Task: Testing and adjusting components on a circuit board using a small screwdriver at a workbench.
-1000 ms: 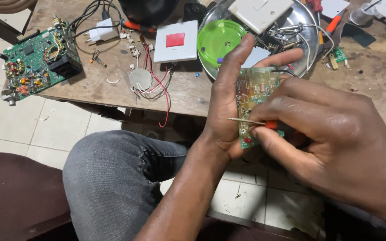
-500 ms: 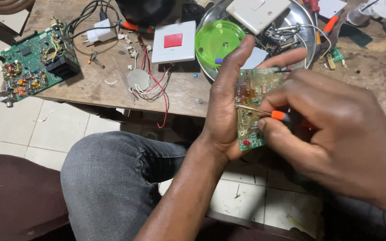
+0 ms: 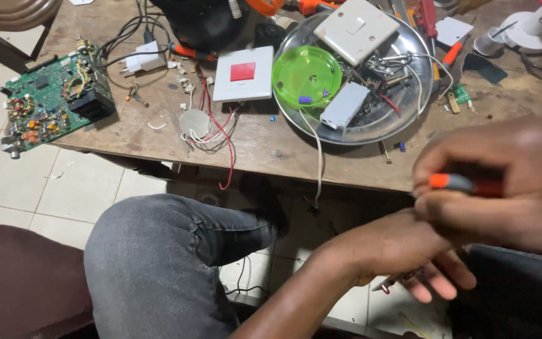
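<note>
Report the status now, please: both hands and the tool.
Right hand gripping orange-handled tool. Left hand low, holding small part, mostly hidden. Nothing between hands and wooden table.

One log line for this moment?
left hand: holds small board, mostly hidden | right hand: grips orange-handled tool | metal tray: on table

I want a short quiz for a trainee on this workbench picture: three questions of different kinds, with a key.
1. True or false: the right hand holds an orange-handled tool.
2. What lies in the metal tray? A) a green round lid B) a hammer C) a cup
3. Fill in: the green circuit board lies at the table's ____ end in the picture.

Key: 1 true; 2 A; 3 left. The left hand is below the table edge, holding a small part barely seen.
</note>
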